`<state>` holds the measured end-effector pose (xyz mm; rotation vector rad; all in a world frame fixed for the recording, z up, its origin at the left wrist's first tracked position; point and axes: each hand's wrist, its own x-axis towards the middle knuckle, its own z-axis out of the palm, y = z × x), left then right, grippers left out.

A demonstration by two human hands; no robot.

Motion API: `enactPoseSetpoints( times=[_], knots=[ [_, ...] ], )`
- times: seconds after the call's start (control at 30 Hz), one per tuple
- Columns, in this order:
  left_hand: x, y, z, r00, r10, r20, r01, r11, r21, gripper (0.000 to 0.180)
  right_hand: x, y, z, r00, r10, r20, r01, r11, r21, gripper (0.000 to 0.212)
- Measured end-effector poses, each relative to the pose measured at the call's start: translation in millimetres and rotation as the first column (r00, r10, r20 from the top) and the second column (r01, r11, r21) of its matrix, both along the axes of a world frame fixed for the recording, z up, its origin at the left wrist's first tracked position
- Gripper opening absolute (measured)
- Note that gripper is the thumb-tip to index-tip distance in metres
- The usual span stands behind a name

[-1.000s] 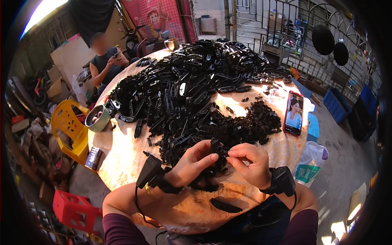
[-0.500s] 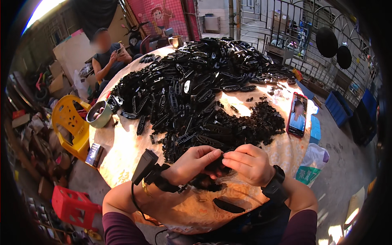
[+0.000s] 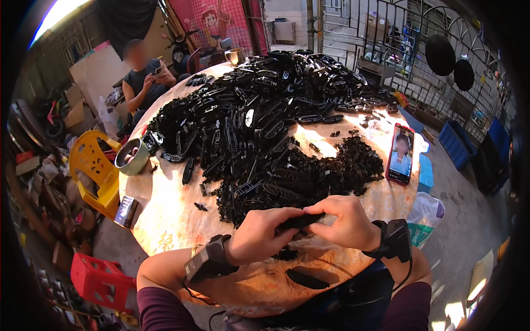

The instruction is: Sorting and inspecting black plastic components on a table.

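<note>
Close to the table's front edge, my left hand [image 3: 261,234] and my right hand [image 3: 348,222] come together on a long, dark black plastic part [image 3: 301,222]. Both thumbs and fingers are closed on it from either side, and my fingers partly cover it. Just beyond my hands spreads a big heap of glossy black oval plastic parts [image 3: 232,129]. Right of it lies a pile of small black pieces [image 3: 361,163]. One black oval part [image 3: 307,278] rests alone between my forearms, near the front edge. A small loose black piece [image 3: 200,207] sits left of the heap.
On the cloth-covered table [image 3: 165,220] are a phone [image 3: 401,154] at right, a green bowl [image 3: 132,156] and a small box [image 3: 126,212] at left, and a metal cup [image 3: 235,56] behind. A yellow chair [image 3: 94,165] and red stool [image 3: 99,278] stand left. A person [image 3: 144,83] sits far left.
My wrists have turned, and the wrist-worn devices now sit at different angles. My fingertips have shifted along the black part, which shows more plainly between my hands.
</note>
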<state>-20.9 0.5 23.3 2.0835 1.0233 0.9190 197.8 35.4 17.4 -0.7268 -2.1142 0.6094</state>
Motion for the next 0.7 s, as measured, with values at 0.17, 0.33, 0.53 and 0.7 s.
enactPoseSetpoints(
  times=[0.17,0.33,0.53,0.7],
  knots=[
    [8,-13,-2,0.99,-0.103,-0.091,0.1,0.994,-0.041,0.043,18,11,11,0.965,0.197,0.173,-0.166,0.97,-0.179,0.027],
    [12,-7,-4,0.967,-0.114,-0.228,0.191,0.916,0.352,0.044,18,14,-1,0.973,-0.04,0.228,0.024,0.997,0.073,0.024],
    [-21,47,-14,0.923,0.264,-0.281,-0.111,0.88,0.461,0.036,13,11,-13,0.921,-0.109,0.374,0.015,0.97,0.244,0.027],
    [-22,46,-13,0.917,0.253,-0.308,-0.098,0.891,0.442,0.028,11,18,-15,0.932,-0.054,0.357,-0.017,0.981,0.192,0.025]
  ],
)
